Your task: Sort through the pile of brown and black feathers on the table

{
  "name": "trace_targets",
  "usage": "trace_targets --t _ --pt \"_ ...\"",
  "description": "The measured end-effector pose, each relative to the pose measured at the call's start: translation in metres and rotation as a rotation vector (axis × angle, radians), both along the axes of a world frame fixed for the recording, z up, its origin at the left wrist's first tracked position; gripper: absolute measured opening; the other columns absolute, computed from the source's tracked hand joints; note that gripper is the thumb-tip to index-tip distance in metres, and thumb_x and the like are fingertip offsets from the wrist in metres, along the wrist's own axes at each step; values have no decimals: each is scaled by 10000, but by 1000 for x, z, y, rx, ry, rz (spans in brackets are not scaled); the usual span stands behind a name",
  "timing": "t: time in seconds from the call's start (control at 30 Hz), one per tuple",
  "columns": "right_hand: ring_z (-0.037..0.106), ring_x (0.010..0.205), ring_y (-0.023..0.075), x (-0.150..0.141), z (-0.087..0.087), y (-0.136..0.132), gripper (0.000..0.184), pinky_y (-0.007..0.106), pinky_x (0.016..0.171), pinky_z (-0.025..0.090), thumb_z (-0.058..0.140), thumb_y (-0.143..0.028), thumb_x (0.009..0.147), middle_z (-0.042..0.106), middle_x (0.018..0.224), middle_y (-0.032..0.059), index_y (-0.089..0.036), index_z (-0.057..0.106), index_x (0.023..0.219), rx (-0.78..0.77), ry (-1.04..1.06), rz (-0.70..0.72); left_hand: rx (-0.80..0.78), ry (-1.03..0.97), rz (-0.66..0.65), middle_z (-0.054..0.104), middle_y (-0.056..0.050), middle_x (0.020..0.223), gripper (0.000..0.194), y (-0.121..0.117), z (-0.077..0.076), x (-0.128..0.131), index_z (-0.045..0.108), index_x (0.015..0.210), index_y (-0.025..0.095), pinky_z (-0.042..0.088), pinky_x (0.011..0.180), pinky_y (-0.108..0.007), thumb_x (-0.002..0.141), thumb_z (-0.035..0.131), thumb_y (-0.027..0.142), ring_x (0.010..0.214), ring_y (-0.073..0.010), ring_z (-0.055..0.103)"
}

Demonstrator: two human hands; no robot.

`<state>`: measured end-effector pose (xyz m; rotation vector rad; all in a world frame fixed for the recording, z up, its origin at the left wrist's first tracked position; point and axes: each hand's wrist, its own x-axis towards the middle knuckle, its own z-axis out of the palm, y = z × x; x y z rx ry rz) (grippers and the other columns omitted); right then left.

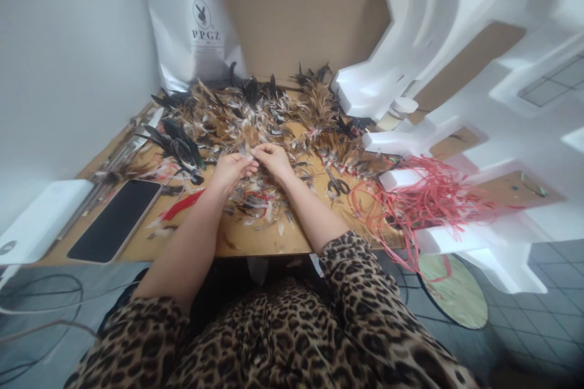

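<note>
Close together over the middle of the table, my left hand (pixel 233 170) and my right hand (pixel 272 161) meet at the fingertips. Both are closed in a pinch on a small tuft of brown feathers (pixel 249 137), whose lower end is hidden by the fingers. Behind them spreads a large heap of brown, white and black feathers (pixel 214 110). Loose feather bits and a thin red string (pixel 258 197) lie beneath my hands. Left of my left hand is a bunch of black feathers (pixel 180 143), with a red ribbon (pixel 182 205) closer to me.
Black-handled scissors (pixel 338 186) lie right of my right forearm. Red ribbon strips (pixel 438 197) hang over white foam pieces (pixel 483 237) at the right. A phone (pixel 116 222) and a white power bank (pixel 43 219) rest at the left. A silver bag (pixel 196 18) stands behind.
</note>
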<state>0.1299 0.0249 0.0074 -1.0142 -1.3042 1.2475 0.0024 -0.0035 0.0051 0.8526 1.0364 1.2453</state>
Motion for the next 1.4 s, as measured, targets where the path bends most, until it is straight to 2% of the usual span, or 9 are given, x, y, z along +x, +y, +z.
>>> trace_targets --t 0.13,0.33,0.5,0.6,0.77,1.07,1.17,1.3,1.4 --pt "440 534 50 -1 -1 -1 275 191 552 360 715 -384 583 565 590 -51 -146 619 682 0 -5 4 4 31 -9 675 -94 617 120 1 -2 0 629 644 77 439 449 -160 661 710 164 459 -85 589" --pt "381 430 48 4 3 2 333 190 422 265 683 -472 611 496 507 -53 -159 571 631 -164 74 20 59 87 -31 689 -97 645 176 2 -4 -3 639 649 86 430 440 -162 630 742 228 457 -84 583" --pt "368 415 38 19 9 8 250 182 403 239 659 -395 654 505 508 -56 -155 592 675 -145 -11 -64 61 -46 124 700 -79 691 148 6 1 -13 654 719 87 399 424 -126 685 699 224 475 -55 584" --pt "358 417 39 30 8 13 145 186 440 281 654 -285 646 488 465 -69 -147 610 658 -65 -184 -46 29 -112 207 704 -72 714 126 9 3 -18 641 743 95 388 421 -115 700 687 204 485 -48 588" --pt "504 544 72 46 8 18 33 211 587 394 642 -162 620 619 587 -14 -133 657 624 132 -560 207 12 -127 226 709 -78 743 115 9 2 -19 621 732 96 389 420 -113 703 682 189 495 -49 595" --pt "595 744 156 40 20 2 245 246 670 394 597 -153 646 697 853 26 -234 709 849 231 -1290 266 10 -140 209 701 -67 707 116 10 1 -18 622 713 93 387 407 -110 688 689 185 491 -52 595" --pt "587 774 161 39 19 3 196 252 712 398 547 -166 705 688 851 47 -205 703 818 297 -1259 234 2 -165 198 699 -63 703 105 10 1 -19 632 733 91 394 413 -109 700 680 178 490 -49 593" --pt "545 778 136 44 20 10 184 242 751 397 526 -164 729 638 837 45 -150 677 833 476 -994 117 -17 -188 161 698 -68 702 69 9 1 -19 638 730 87 404 420 -112 716 657 151 499 -53 598" --pt "527 767 130 46 19 13 181 248 755 399 535 -171 726 611 830 41 -128 668 842 498 -824 52 -30 -199 118 700 -79 724 58 8 1 -19 642 727 77 424 437 -114 717 653 133 521 -61 612"
